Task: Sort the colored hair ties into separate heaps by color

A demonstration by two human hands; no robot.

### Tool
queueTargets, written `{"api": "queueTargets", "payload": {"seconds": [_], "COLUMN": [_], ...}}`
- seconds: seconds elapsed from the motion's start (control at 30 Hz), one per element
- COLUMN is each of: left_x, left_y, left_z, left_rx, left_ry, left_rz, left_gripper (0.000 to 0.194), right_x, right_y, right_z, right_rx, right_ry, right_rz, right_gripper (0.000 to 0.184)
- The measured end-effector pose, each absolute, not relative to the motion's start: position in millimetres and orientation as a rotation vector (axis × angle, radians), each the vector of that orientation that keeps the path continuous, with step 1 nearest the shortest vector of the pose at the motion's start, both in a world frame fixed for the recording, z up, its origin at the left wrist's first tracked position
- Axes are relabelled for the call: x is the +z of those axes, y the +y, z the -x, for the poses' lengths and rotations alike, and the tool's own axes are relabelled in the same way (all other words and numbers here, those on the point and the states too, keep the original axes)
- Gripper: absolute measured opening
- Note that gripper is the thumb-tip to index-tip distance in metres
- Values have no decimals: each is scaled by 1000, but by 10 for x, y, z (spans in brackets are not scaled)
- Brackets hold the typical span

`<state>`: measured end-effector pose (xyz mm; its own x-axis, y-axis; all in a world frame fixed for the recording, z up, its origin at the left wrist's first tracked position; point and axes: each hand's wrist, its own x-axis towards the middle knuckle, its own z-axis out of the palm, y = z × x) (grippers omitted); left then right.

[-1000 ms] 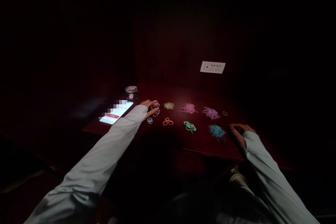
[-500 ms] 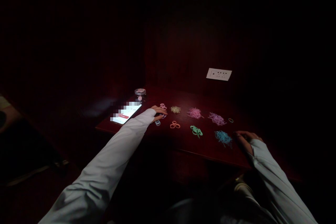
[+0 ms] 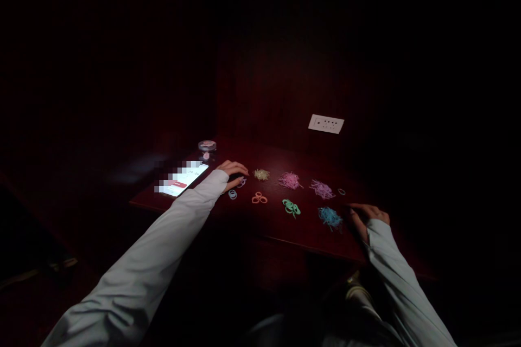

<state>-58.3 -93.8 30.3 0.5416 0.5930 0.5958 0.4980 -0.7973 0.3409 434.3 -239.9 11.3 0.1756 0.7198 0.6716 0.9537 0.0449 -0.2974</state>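
My left hand (image 3: pixel 233 172) reaches over the table's left part, fingers stretched out and thumb apart. A small purple hair tie (image 3: pixel 242 181) lies by its thumb, and light blue hair ties (image 3: pixel 232 194) lie just nearer to me. Orange hair ties (image 3: pixel 259 198) and green hair ties (image 3: pixel 291 207) follow to the right. My right hand (image 3: pixel 370 214) rests on the table at the right, its fingers apart from the thumb, beside a pile of blue thin bands (image 3: pixel 330 217). A single small ring (image 3: pixel 341 192) lies beyond it. Anything under the left fingers is hidden.
Piles of yellowish bands (image 3: pixel 261 174), pink bands (image 3: pixel 290 180) and purple bands (image 3: pixel 322 189) lie along the back of the dark table (image 3: pixel 260 222). A lit phone (image 3: pixel 185 180) and a clear round container (image 3: pixel 207 146) stand left. A socket plate (image 3: pixel 326 123) is on the wall.
The view has shifted, so everything sits further left. My left hand has moved slightly away from me, over the spot where pink hair ties showed. My right hand stays by the blue pile.
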Motion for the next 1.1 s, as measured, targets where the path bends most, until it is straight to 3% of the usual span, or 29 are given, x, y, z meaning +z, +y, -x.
{"api": "queueTargets", "payload": {"seconds": [0.1,0.33,0.47,0.7,1.1], "left_x": [343,309,354,443,532], "left_y": [-973,-977,-1027,-1120,-1192], "left_z": [550,528,539,545,520], "left_rx": [1167,1262,1216,1128,1032], "left_ry": [1037,1036,1004,994,1027], "left_rz": [-2642,-2683,-2714,-2735,-2639], "left_gripper": [21,27,29,28,38], "right_x": [219,432,374,450,0], "right_y": [-2482,-2452,-2404,-2596,-2416], "right_z": [-4051,-3429,-3516,-3843,-3693], "right_rx": [-576,-505,-388,-196,-242], "right_ry": [-1674,-1899,-1784,-1398,-1891], "right_rz": [1561,1372,1429,1537,1619], "right_gripper": [37,34,33,48,46]}}
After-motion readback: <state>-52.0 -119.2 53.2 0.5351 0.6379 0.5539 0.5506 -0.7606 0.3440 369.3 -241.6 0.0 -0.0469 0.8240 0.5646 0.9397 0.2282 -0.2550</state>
